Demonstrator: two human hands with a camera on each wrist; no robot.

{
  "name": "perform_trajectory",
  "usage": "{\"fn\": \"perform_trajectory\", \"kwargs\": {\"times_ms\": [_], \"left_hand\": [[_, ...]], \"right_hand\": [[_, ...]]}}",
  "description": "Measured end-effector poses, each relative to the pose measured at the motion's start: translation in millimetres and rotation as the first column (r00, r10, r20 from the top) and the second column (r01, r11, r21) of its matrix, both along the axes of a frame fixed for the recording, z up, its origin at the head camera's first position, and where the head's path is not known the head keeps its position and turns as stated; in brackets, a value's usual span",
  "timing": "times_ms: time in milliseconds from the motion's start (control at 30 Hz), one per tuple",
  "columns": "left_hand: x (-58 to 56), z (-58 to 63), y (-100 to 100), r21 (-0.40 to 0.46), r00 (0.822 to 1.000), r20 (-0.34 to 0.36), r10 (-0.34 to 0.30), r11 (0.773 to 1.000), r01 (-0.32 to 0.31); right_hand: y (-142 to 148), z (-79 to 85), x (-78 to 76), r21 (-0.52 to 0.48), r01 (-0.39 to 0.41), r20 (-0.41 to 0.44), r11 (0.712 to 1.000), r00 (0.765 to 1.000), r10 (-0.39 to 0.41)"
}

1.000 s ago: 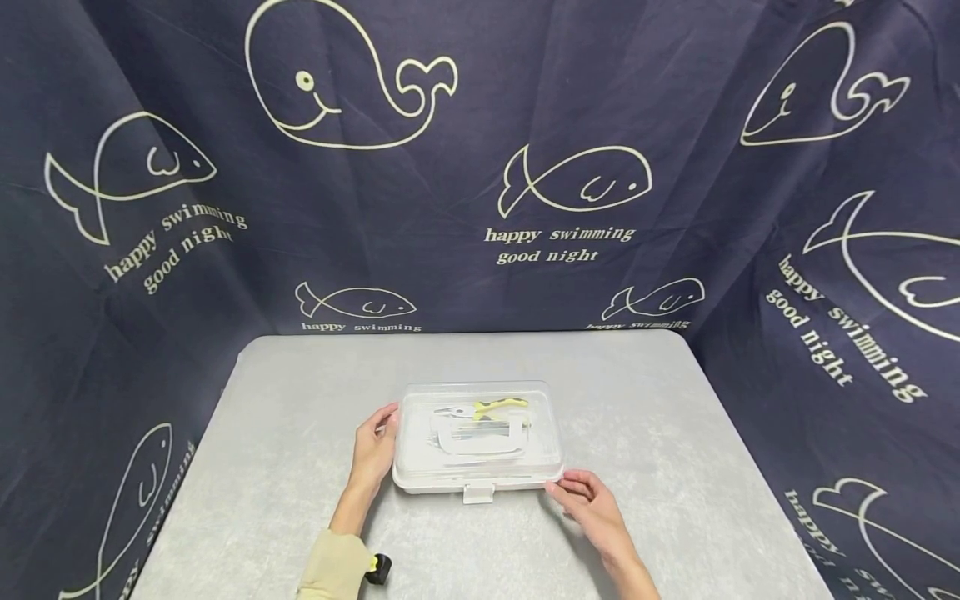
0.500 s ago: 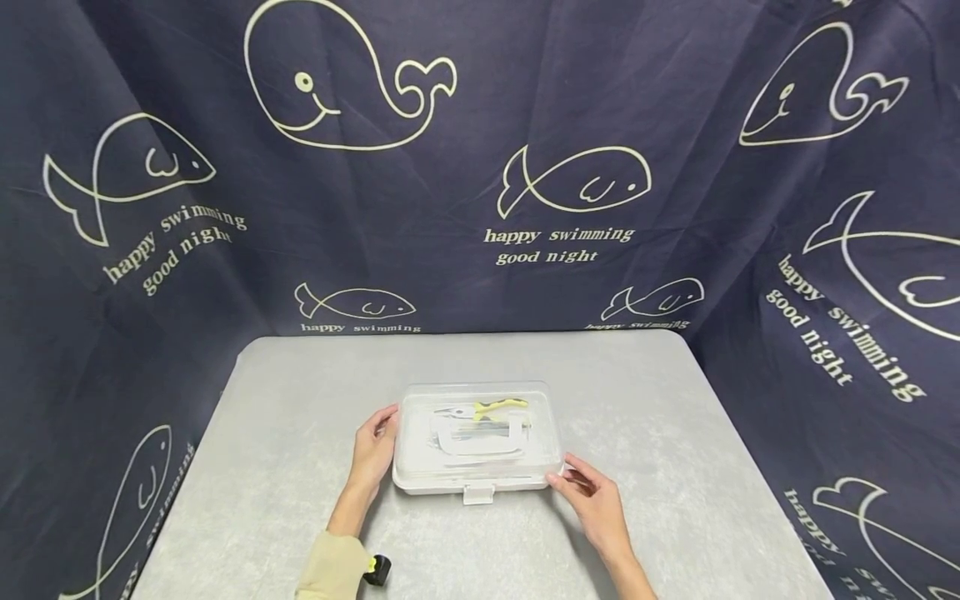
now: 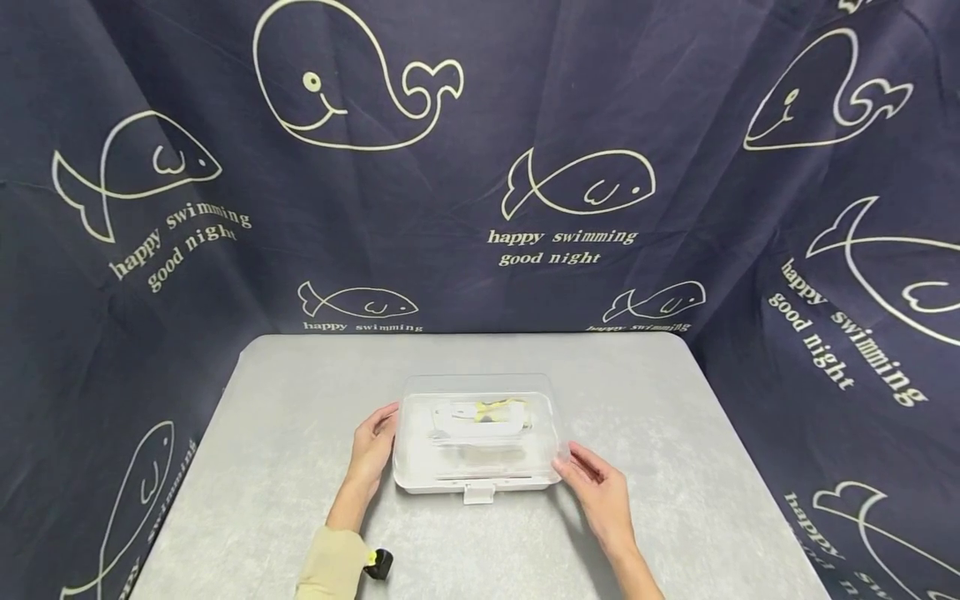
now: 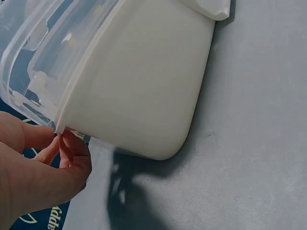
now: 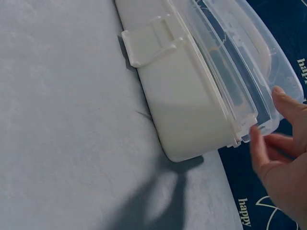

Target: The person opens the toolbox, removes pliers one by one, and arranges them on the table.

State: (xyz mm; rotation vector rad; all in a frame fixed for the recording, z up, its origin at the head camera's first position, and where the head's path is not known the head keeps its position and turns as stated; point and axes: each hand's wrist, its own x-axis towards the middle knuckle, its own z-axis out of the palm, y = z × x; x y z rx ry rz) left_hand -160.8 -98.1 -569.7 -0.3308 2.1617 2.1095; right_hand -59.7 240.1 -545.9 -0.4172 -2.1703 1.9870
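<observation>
A white plastic tool box (image 3: 420, 487) sits on the table with its clear lid (image 3: 408, 433) raised a little at the front. Its front latch (image 3: 478, 494) hangs undone. Through the lid show pliers with yellow and black handles (image 3: 498, 410) and a white carry handle (image 3: 480, 431), both blurred. My left hand (image 3: 372, 450) grips the box's left side, thumb and fingertips at the rim (image 4: 62, 117). At the front right corner my right hand (image 3: 600, 492) pinches the lid's edge, thumb (image 5: 283, 98) on the outside.
The grey table (image 3: 300, 400) extends around the box. A dark blue curtain (image 3: 465, 200) with fish and whale drawings hangs behind and on both sides. A small black block (image 3: 380, 564) with a yellow-green part is beside my left sleeve (image 3: 333, 560).
My right hand has moved up at the front right corner, and the lid's front has risen with it. The left hand has kept its place at the box's left side.
</observation>
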Motion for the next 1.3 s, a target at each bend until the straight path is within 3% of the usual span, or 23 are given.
{"fn": "perform_trajectory", "kwargs": {"times_ms": [133,300,500,600,900,1133,1300], "left_hand": [[-3.0,-2.0,0,-0.02,1.0,0.007,0.016,1.0,-0.016],[-2.3,-0.8,-2,-0.044,1.0,0.003,0.031,0.999,-0.031],[-3.6,1.6,-6,-0.051,1.0,0.011,0.015,0.999,-0.014],[-4.9,1.6,-7,-0.061,1.0,0.021,0.001,0.998,0.0],[-8.9,-2.7,-6,-0.003,1.0,0.024,-0.007,1.0,0.007],[-9.6,-1.4,-8,0.036,0.999,0.049,-0.02,0.999,0.018],[-9.7,1.1,-9,0.048,0.999,0.048,-0.024,0.999,0.022]], "right_hand": [[1,1.9,-0.4,-0.06,-0.018,-0.037,0.998,0.999,0.016],[3,-0.6,-5.2,-0.001,-0.04,-0.105,0.999,0.994,0.04],[8,-5.1,-16.3,0.158,-0.051,-0.289,0.986,0.952,0.095],[11,-3.5,-23.2,0.163,-0.061,-0.343,0.985,0.932,0.115],[20,0.6,-38.5,0.11,-0.107,-0.387,0.988,0.911,0.142],[24,-0.5,-54.0,0.154,-0.145,-0.479,0.977,0.854,0.202],[24,6.1,-64.1,0.159,-0.149,-0.499,0.976,0.841,0.21]]}}
